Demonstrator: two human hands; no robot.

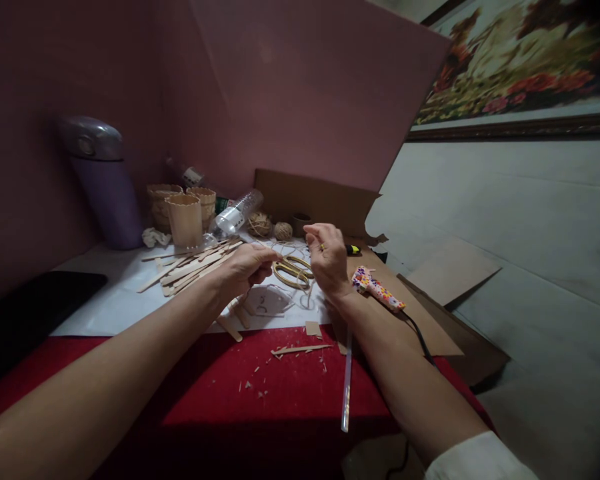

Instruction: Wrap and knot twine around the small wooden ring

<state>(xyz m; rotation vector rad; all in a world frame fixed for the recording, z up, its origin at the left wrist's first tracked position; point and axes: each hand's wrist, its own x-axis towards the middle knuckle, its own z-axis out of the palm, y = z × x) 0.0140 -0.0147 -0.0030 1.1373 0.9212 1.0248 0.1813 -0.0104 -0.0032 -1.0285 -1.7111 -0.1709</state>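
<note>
My left hand (254,264) is closed in a pinch above the white sheet (125,300), beside the wooden craft sticks (200,267). What lies between its fingertips, if anything, is too small to make out. My right hand (326,259), with a ring on one finger, has its fingers curled together; their contents are hidden. Gold-handled scissors (294,272) lie between both hands. Thin loops of twine (306,297) run over the sheet close to my right hand. Several short craft sticks (229,328) show below my left wrist.
A flowered glue gun (377,288) rests on cardboard (430,330) at right, near a clear glue stick (347,387). Behind stand wooden cups (185,221), a plastic bottle (239,212), twine balls (259,225) and a purple flask (105,193). Scraps litter the red cloth (205,393).
</note>
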